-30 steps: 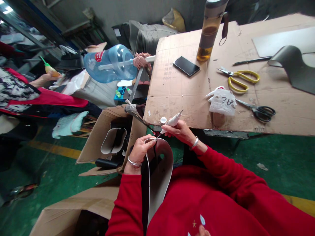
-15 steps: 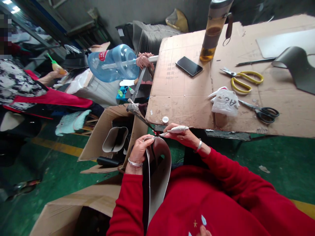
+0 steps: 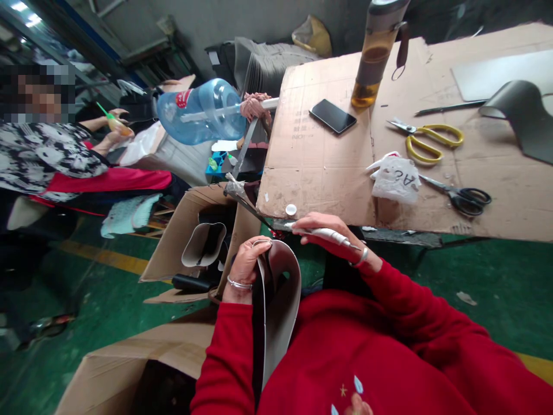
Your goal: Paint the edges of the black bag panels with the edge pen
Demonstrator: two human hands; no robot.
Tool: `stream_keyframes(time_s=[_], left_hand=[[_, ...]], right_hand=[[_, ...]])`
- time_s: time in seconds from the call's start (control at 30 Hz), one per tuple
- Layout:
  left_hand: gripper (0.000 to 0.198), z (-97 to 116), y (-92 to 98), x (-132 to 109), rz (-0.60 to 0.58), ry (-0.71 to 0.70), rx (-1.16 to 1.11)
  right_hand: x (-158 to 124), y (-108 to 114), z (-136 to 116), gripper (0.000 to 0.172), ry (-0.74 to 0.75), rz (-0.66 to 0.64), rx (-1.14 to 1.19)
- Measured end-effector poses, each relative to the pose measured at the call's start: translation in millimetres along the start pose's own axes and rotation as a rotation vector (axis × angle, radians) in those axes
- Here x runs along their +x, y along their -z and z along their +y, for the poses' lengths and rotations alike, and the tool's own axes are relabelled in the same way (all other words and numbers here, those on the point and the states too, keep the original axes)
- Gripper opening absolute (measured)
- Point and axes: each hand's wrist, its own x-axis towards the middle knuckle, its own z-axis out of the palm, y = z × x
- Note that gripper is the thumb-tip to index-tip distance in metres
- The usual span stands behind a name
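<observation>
Pinched by its top edge, a bent sheet piece (image 3: 280, 323), pale grey with a dark outer side, is held in my left hand (image 3: 244, 262). It curves into a loop, has a hole near the top, and leans against my red top. My right hand (image 3: 326, 230) is closed around a slender white tool (image 3: 330, 234) with a thin pointed end toward my wrist; its exact kind is unclear. That hand is just off the table's front edge, apart from the sheet. A small white cap (image 3: 291, 210) lies on the table close by.
On the cardboard-covered table (image 3: 311, 173) lie a phone (image 3: 332, 116), yellow-handled scissors (image 3: 432, 141), black-handled scissors (image 3: 464, 199), a plastic bag (image 3: 395, 180) and a tea bottle (image 3: 374, 63). Cardboard boxes (image 3: 173, 242) stand at left. A person (image 3: 52, 155) works beyond the water jug (image 3: 203, 112).
My right hand has drawn the white tool away from the sheet's top edge and turned it, so its thin point faces right. My left hand keeps its hold. The other person has leaned into view.
</observation>
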Motion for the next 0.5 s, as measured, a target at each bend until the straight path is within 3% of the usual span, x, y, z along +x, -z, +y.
stream_keyframes(time_s=[0.2,0.33,0.5], left_hand=[[0.031,0.3,-1.6,-2.4,0.01,-0.013,0.02],[0.031,-1.7,1.6,-1.6,-0.034,-0.014,0.059],[0.028,2.1,7.1,0.0,-0.059,-0.116,0.22]], right_hand=[[4.4,12.9,15.9,0.031,-0.126,0.398,0.069],[7.6,23.7,33.9,0.034,-0.161,0.516,-0.019],[7.6,24.7,42.2,0.035,-0.214,0.58,-0.033]])
